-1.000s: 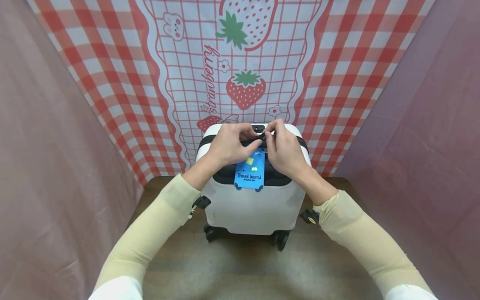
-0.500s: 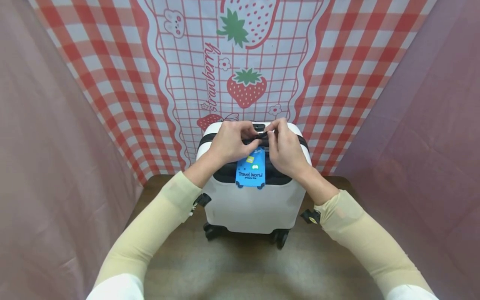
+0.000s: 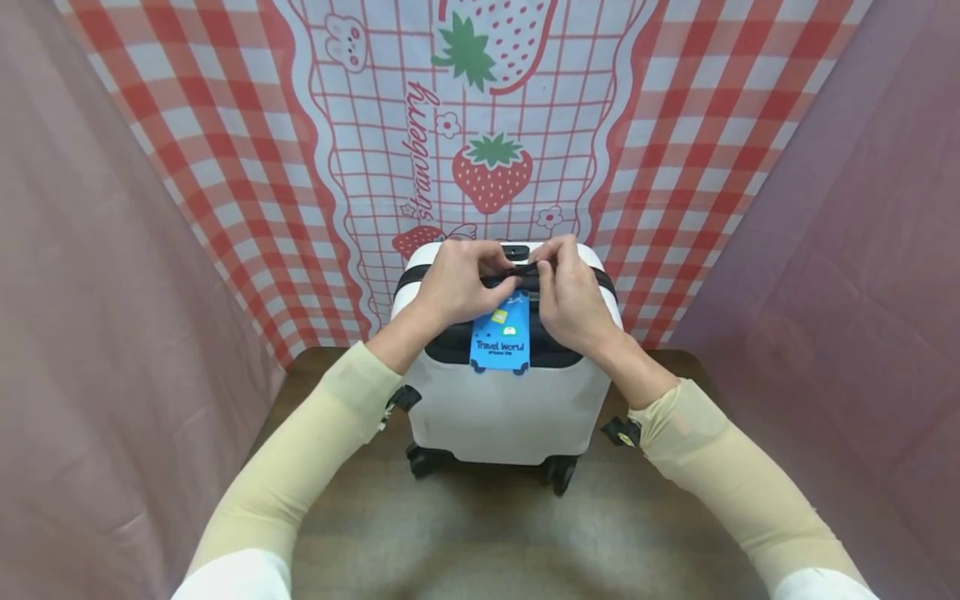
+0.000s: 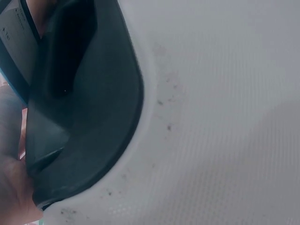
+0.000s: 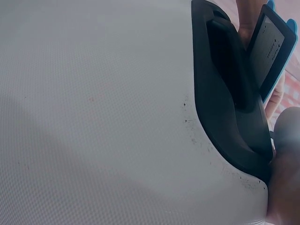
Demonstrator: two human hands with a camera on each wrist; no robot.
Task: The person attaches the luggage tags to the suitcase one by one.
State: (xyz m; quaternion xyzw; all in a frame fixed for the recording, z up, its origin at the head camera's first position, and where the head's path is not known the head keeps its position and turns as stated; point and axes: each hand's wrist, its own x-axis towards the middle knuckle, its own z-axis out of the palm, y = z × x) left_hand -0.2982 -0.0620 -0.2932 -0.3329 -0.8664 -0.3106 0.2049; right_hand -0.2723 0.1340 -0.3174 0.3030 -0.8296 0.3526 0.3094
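Observation:
A white suitcase (image 3: 502, 417) stands upright, with a black handle panel at its top. A blue luggage tag (image 3: 500, 346) reading "Travel World" hangs in front of that panel. Above the tag, my left hand (image 3: 459, 285) pinches a thin black strap (image 3: 528, 269) between thumb and fingers. From the other side, my right hand (image 3: 573, 298) pinches the strap's right part. How the strap runs round the handle is hidden by my fingers. The right wrist view catches the name-and-address side of the luggage tag (image 5: 271, 56); the left wrist view shows only part of the tag (image 4: 18, 44).
The suitcase's black wheels (image 3: 558, 475) rest on a brown wooden surface (image 3: 450, 542). Close behind it hangs a red-and-white checked strawberry cloth (image 3: 491, 108). Pinkish curtains (image 3: 112, 333) close off both sides. A black lock (image 3: 516, 252) sits on the suitcase top.
The luggage tag has risen slightly and hangs straighter. My right fingertips have moved a little right, and more of the black strap shows between my hands.

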